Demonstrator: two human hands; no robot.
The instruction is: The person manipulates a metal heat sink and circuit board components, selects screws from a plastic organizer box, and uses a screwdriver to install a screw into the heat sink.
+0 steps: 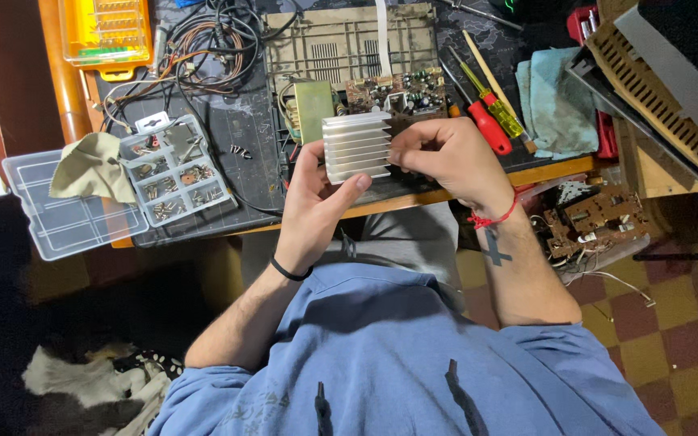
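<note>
A person's two hands are gripping a finned aluminium heat sink [357,147] above the near edge of the surface [244,161]. The left hand [313,202] is cradling it from below, thumb along its lower edge; the right hand [446,157] is pinching its right end. Its fins are running left to right, a circuit board [397,93] lying just beyond.

Wooden workbench [527,173] with an orange-toned edge, dark mat [240,137] covering its top, checkered floor [672,323] of dull red and yellow tiles (lower right), dark shadowed area at lower left, bright daylight at the far left edge.
</note>
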